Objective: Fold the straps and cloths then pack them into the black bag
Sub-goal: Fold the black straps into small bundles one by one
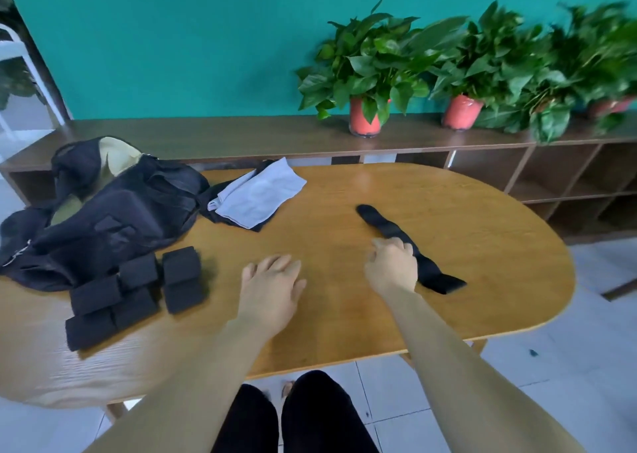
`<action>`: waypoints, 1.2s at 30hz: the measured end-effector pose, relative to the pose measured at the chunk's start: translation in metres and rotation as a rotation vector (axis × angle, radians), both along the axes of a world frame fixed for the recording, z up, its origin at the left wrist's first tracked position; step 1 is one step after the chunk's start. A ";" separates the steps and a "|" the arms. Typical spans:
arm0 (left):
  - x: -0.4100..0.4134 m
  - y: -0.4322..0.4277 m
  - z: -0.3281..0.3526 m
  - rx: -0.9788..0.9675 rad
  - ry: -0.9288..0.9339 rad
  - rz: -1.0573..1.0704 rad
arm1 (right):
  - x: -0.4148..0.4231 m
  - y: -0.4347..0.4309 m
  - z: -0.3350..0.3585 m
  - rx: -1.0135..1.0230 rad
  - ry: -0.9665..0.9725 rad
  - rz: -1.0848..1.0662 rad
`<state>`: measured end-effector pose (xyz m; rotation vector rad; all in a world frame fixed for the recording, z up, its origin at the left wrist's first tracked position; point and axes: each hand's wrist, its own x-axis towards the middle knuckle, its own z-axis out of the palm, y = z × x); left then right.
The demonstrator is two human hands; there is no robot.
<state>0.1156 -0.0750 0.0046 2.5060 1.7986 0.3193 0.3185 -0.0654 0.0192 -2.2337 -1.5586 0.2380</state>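
While the black bag (113, 211) lies slumped and open at the left end of the worktop (465, 232), its pale lining showing and its contents impossible to make out, a cluster of folded straps (134, 290) sits just in front of it, touching its near edge and not yet packed. To their right, against the bag's side, a grey cloth (258, 194) rests loosely doubled on a dark cloth (238, 223); both look only half folded.

At centre, the person's left hand (272, 280) hovers low over bare wood, its fingers (282, 263) straight and spread, holding nothing. Beside it, the right hand (393, 266) is on the middle of the one strap (382, 225) lying stretched out flat, its fingers (396, 244) curled and apparently gripping it, though blur softens the detail.

By this showing, most straps are folded, one remains, the cloths need tidying, and all the packing is left.

Behind the worktop runs a low wooden shelf (241, 135) carrying potted plants (365, 73) against a teal wall, well apart from the work. Nothing lies between the hands and the bag except the folded bundles themselves.
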 end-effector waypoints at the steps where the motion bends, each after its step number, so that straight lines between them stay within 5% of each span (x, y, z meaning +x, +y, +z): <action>1: 0.008 0.001 -0.002 -0.012 0.009 -0.021 | 0.015 -0.002 0.003 -0.061 -0.075 -0.019; 9: 0.048 0.006 -0.016 -0.091 0.045 -0.089 | 0.058 -0.009 -0.001 -0.412 -0.049 -0.098; 22: 0.005 -0.004 -0.017 -0.073 0.023 -0.015 | -0.058 -0.029 -0.002 -0.407 0.087 0.168; 30: -0.036 -0.017 -0.017 -0.064 -0.027 0.010 | -0.081 -0.035 0.015 -0.298 0.456 0.158; 32: -0.037 -0.019 -0.015 -0.061 -0.058 -0.019 | -0.070 -0.035 0.018 -0.197 0.417 0.158; 36: -0.028 -0.019 -0.014 -0.076 -0.144 -0.126 | -0.053 -0.035 0.010 -0.059 0.036 0.377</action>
